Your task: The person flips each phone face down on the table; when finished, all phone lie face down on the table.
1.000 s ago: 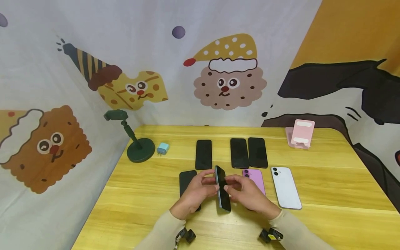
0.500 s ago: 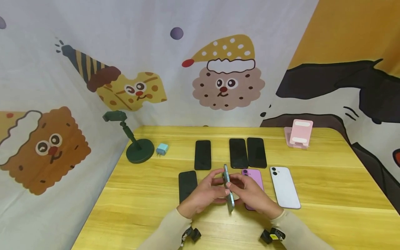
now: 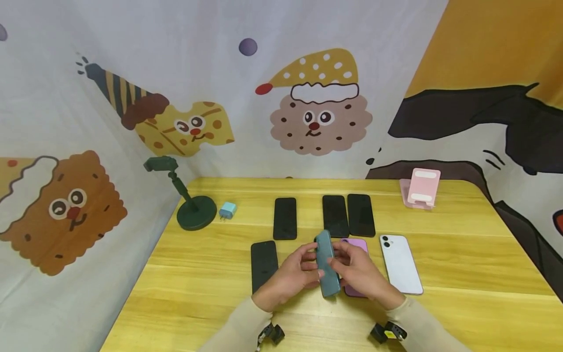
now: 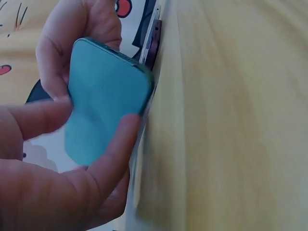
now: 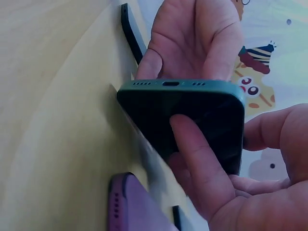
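Left hand: our left hand [image 3: 292,274], lower centre of the head view, curls its fingers and thumb round the left edge of the teal phone [image 3: 327,264].
Right hand: our right hand [image 3: 362,276], just right of it, pinches the same phone from the other side; in the right wrist view a finger [image 5: 199,159] lies across the dark screen.
Teal phone, place: held between both hands just above the wooden table [image 3: 462,274], in the lower middle of the frame, well clear of the rows behind.
Teal phone, facing: the teal back faces up and toward us in the head view; the screen faces the right palm.
Teal phone, long axis: runs near to far, leaning a little left at the far end. The charging port end [image 5: 171,83] sits nearest us; we judge the camera end is the far one, though we cannot see it.
How to do it well: we judge it best to keep both hands gripping the long edges while turning, and keep the phone low over the table so a slip costs little.
Middle row: a black phone [image 3: 264,264] left of the hands, a purple phone [image 3: 358,244] partly hidden under the right hand, a white phone [image 3: 401,264] further right.
Far row: three dark phones [image 3: 335,215] lying flat.
Far edge: a green stand [image 3: 193,210], a small blue charger [image 3: 227,210], a pink holder [image 3: 421,188].
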Tool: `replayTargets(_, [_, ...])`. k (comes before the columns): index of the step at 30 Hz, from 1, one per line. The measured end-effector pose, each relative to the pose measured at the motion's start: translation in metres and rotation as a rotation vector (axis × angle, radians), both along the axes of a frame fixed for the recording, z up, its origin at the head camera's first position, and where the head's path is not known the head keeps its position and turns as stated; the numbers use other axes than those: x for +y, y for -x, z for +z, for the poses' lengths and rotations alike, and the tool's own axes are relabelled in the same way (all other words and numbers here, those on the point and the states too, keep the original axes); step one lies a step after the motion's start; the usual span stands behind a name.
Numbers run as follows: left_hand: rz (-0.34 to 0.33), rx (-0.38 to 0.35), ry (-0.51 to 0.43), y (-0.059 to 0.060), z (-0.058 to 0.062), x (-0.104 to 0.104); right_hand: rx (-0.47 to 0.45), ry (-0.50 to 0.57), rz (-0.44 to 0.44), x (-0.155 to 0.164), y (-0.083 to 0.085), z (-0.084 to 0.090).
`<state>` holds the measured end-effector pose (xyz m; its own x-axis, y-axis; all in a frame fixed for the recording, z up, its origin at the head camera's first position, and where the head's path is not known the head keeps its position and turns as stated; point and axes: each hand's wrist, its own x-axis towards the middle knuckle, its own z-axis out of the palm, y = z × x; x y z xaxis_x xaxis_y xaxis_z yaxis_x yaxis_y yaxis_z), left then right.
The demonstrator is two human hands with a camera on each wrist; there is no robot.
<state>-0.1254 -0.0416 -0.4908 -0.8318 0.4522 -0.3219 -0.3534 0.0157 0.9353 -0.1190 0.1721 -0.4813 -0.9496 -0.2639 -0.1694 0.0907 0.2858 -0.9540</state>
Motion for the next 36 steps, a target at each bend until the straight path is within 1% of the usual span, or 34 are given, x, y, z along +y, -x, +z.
replayTargets(3, [0.059,-0.021,-0.044,0.001,-0.003,-0.004,0.09,-0.07,-0.029,0.0,-0.001,0.007])
replayTargets(6, [0.108,-0.063,-0.117,0.003,-0.005,-0.006,0.167,-0.104,-0.041,0.0,-0.003,0.015])
replayTargets(8, [0.112,-0.079,-0.154,0.005,-0.008,-0.007,0.178,-0.099,-0.038,-0.001,-0.005,0.019])
replayTargets(10, [0.112,-0.09,-0.177,0.006,-0.009,-0.007,0.167,-0.08,-0.033,-0.003,-0.006,0.023])
replayTargets(13, [0.119,-0.084,-0.176,0.008,-0.01,-0.007,0.141,-0.049,-0.032,-0.007,-0.008,0.026])
replayTargets(18, [0.165,-0.056,-0.147,0.008,-0.008,-0.007,0.112,-0.013,-0.035,-0.01,-0.008,0.026])
replayTargets(22, [0.195,-0.019,-0.092,0.008,-0.008,-0.009,0.095,-0.004,-0.039,-0.009,-0.006,0.024])
replayTargets(25, [0.205,0.005,-0.048,0.007,-0.007,-0.011,0.082,0.002,-0.043,-0.008,-0.005,0.022])
replayTargets(30, [0.203,0.042,0.022,0.006,-0.005,-0.016,0.056,0.011,-0.047,-0.006,-0.003,0.015])
replayTargets(36, [0.156,0.084,0.1,0.006,-0.004,-0.018,0.088,-0.049,-0.032,-0.004,0.001,-0.001])
